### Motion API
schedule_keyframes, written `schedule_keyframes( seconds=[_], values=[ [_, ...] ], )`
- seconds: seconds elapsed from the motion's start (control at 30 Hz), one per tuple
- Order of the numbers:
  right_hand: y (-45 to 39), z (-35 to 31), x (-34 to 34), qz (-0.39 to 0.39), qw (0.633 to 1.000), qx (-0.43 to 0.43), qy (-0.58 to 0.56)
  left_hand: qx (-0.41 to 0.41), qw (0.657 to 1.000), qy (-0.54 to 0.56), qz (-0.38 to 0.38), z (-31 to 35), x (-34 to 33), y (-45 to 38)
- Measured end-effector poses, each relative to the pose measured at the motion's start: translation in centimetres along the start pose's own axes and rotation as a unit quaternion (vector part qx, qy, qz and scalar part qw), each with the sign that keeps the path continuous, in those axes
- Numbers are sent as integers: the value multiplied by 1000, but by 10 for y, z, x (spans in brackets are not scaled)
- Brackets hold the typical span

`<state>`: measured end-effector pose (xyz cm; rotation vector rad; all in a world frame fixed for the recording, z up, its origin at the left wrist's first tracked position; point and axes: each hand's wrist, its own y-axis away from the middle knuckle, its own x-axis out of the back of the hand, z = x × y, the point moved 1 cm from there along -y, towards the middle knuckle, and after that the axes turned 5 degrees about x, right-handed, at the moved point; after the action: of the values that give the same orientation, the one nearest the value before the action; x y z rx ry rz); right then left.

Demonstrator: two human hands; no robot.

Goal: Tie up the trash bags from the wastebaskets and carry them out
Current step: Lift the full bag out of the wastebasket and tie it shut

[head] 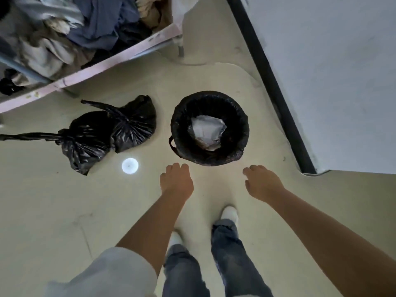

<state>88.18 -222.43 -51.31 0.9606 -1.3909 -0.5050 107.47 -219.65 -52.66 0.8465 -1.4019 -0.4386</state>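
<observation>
**Down on the floor: two bags tied, one bin waiting**

Over at the left, a pink-framed rack (120, 58) sits heaped with clothes (70, 28). Just below it, two tied trash bags (107, 131) lie on the pale floor (53, 211), touching each other, black plastic knotted, one twisted tail trailing off the left edge. A round spot of light (130, 166) glows on the floor beside the nearer bag.

Moving across, the left hand (176, 182) hangs above the floor, fingers loosely curled down, holding nothing, just short of the wastebasket (210, 127). That basket stands upright in the middle, its black liner folded over the rim, with crumpled white paper (206, 131) inside.

On to the right hand (262, 183): fingers relaxed and spread, nothing in it, near the basket's lower right side and not touching. Below, jeans and white shoes (229, 214) stand behind the basket. At far right runs a white wall (332, 71) with a dark baseboard (272, 82).
</observation>
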Motion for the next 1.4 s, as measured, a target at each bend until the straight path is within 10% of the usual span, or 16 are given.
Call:
schedule_keyframes(
  seconds=[0.6,1.0,1.4],
  values=[
    [-109,17,-96,188,974,105,72,-53,977,96,182,46,-142,-60],
    [-215,49,-114,391,812,432,36,-297,782,60,545,42,-181,-185],
    [-224,48,-96,469,801,364,-83,-204,790,211,538,57,-173,-168]
  ],
)
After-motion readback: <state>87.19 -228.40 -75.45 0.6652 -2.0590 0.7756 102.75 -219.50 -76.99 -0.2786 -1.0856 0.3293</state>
